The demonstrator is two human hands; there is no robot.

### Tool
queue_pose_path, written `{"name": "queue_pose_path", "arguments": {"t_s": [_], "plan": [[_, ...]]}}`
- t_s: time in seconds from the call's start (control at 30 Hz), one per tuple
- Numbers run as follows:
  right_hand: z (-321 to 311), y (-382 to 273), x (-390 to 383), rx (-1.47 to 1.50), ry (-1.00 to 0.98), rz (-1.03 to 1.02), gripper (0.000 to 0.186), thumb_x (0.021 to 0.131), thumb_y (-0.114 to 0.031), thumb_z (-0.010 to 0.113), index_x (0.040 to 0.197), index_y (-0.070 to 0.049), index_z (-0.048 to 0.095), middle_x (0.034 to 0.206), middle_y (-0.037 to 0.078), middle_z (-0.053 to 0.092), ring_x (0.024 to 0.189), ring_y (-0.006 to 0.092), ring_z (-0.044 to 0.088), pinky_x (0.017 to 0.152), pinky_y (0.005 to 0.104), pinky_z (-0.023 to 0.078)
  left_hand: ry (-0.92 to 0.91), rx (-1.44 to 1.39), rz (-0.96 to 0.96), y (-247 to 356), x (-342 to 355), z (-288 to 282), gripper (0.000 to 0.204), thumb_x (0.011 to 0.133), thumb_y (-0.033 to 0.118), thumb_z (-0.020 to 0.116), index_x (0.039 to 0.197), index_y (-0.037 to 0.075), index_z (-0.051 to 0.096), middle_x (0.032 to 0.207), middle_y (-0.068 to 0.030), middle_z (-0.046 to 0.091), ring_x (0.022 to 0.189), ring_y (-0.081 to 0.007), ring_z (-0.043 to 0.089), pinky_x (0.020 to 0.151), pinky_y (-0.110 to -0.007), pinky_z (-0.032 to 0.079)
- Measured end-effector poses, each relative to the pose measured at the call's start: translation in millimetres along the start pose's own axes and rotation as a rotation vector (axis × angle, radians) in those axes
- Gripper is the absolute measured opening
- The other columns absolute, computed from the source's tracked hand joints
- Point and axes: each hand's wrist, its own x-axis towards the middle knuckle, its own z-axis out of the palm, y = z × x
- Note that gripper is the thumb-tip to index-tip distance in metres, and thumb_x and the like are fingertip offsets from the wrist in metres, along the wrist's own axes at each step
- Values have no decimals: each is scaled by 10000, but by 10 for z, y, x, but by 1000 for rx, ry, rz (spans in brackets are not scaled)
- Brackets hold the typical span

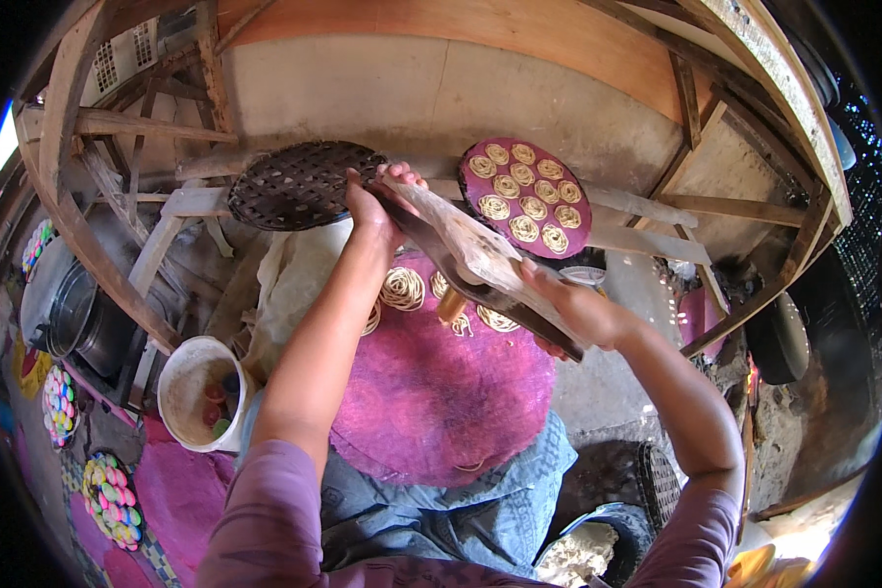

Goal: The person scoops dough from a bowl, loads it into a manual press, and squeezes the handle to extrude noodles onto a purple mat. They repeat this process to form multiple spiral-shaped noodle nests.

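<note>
Both hands, left [374, 208] and right [576, 312], closed on a wooden press [475, 263]; steady, even squeezing should keep coils [403, 288] neat on the purple mat [441, 392].

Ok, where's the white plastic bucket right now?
In the head view, the white plastic bucket stands on the person's left, low in the picture, just outside the left forearm and left of the round magenta tray on the lap.

A wooden rack [647, 211] carried a purple round mat [524, 196] with noodle coils [525, 229]. A dark woven tray [299, 184] sat at its left end.
</note>
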Motion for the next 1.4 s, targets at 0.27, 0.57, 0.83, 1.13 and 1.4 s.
{"name": "queue_pose_path", "arguments": {"t_s": [0.27,0.57,0.83,1.13,1.4], "plan": [[-41,-80,-92,-90,14,93,835,912,-748,251,900,-1,624,572,55,526,474,125,533,413,285,434,-26,-24,-5,-4,-92,254,542,980,564,154,726,145,385,651,-27,437,631,-199,455,662,-357,398],[-67,170,-273,-78,70,123,768,927,-714,300,979,-21,626,546,41,483,436,115,471,395,288,369,116,-135,-108,-275,-205,83,617,947,665,185,707,125,361,634,-52,420,582,-217,415,661,-406,394],[-31,543,-280,211,63,81,731,942,-682,333,1110,-14,580,591,20,490,463,96,455,419,259,354,-36,1401,-329,-321,-512,55,717,979,627,206,1261,45,515,1120,-119,610,1080,-257,554,997,-407,402],[-6,682,-280,274,103,-14,698,956,-642,367,1066,14,578,590,28,491,459,90,437,419,257,336,-333,1613,-817,-542,-709,-284,765,986,630,163,1481,66,307,1290,-184,561,1252,-257,462,1105,-399,255],[-60,763,-229,271,170,-54,676,972,-609,360,1149,8,573,591,23,487,459,83,438,415,254,339,-365,1840,-549,-466,-920,-235,794,975,650,170,1426,39,401,1162,-184,639,1249,-266,482,1093,-430,283]]}}
